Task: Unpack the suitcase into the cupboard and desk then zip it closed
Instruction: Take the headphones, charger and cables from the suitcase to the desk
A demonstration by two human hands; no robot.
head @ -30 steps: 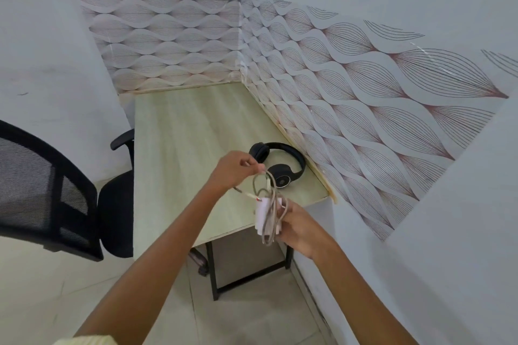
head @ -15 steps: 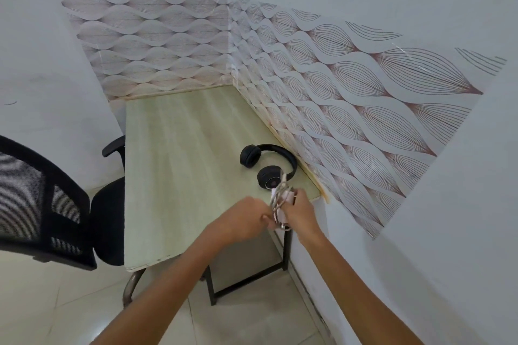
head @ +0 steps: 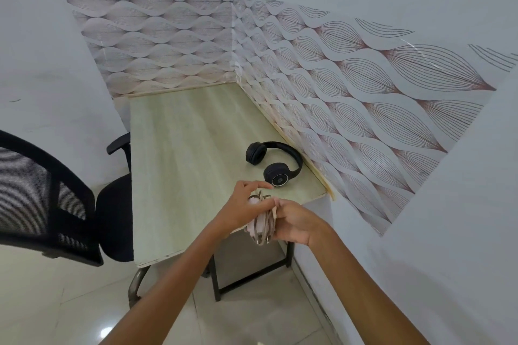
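A white charger with a coiled beige cable (head: 262,225) is held between both hands over the near edge of the light wooden desk (head: 182,148). My right hand (head: 294,223) grips the bundle from the right. My left hand (head: 244,206) holds the cable loops from the left, fingers curled over the top. Black headphones (head: 276,164) lie flat on the desk just beyond my hands, near the wall. The suitcase and cupboard are out of view.
A black mesh office chair (head: 56,199) stands left of the desk. Patterned wall panels (head: 336,87) close off the desk at the back and right. Black metal desk legs (head: 224,283) stand on a glossy tiled floor below.
My left hand came down from above the desk and closed in on the cable bundle. Both hands now hold it lower, at the desk's front edge.
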